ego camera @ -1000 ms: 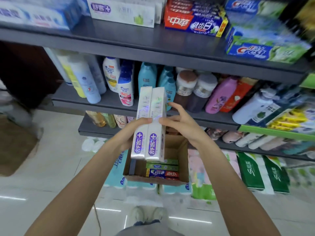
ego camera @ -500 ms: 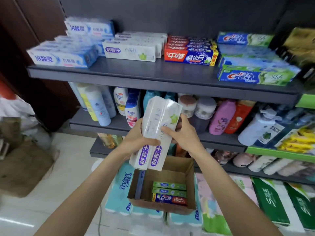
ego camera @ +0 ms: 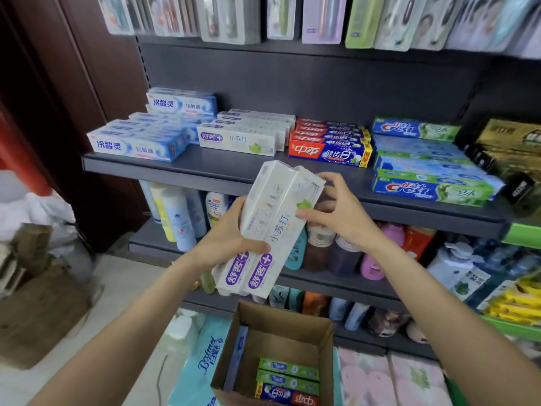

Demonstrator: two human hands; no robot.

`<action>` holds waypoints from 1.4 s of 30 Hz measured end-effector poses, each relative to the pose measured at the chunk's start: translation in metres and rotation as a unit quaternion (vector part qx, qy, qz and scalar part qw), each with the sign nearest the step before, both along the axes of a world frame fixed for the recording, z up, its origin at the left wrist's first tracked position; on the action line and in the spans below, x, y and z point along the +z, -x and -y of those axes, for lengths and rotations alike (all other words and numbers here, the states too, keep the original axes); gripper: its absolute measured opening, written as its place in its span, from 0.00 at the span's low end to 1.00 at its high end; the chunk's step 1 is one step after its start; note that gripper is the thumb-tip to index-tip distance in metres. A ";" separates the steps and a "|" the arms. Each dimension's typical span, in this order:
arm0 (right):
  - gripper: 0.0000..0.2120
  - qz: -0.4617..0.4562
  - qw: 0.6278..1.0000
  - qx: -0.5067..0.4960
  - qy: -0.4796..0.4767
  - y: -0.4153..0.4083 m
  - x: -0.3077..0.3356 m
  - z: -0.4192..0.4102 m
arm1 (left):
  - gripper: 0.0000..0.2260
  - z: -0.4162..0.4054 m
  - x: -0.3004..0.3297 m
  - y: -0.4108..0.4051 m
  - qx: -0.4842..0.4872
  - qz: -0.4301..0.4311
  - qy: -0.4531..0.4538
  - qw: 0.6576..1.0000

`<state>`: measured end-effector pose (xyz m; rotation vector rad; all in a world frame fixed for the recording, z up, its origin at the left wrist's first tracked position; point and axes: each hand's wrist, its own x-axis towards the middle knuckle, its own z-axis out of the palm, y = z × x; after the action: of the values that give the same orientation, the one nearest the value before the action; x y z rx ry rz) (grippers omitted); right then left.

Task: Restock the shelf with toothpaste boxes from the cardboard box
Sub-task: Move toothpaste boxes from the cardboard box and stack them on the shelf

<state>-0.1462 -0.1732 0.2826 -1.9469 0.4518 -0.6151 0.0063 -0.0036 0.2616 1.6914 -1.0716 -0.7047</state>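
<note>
Two white toothpaste boxes [ego camera: 272,230] with purple logos are held side by side, tilted, just below the front edge of the toothpaste shelf [ego camera: 222,168]. My left hand [ego camera: 231,238] grips them from the left near their lower half. My right hand [ego camera: 342,212] holds their upper right side with thumb and fingers. Matching white boxes [ego camera: 240,139] lie stacked on the shelf. Below stands the open cardboard box [ego camera: 278,326], with green boxes [ego camera: 288,373] and a red-blue box [ego camera: 287,398] inside.
Blue-white boxes [ego camera: 137,145], red boxes [ego camera: 330,142] and Crest boxes [ego camera: 430,189] fill the same shelf. Bottles [ego camera: 178,221] crowd the shelf below. Toothbrush packs [ego camera: 322,19] hang above. Tissue packs [ego camera: 205,356] sit beside the cardboard box.
Both hands have lifted the two white boxes up and to the right, from over the cardboard box to the toothpaste shelf's edge, tilting them. The view has risen with them.
</note>
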 end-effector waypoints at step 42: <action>0.20 -0.030 0.939 -0.310 0.147 -0.178 0.031 0.021 | 0.37 0.144 0.123 -0.240 -0.310 0.400 -0.117 0.855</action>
<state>0.0317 -0.1946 0.3138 -2.1022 1.0871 -1.0732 0.2465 -0.1471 0.3848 1.8980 -2.2681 -0.5201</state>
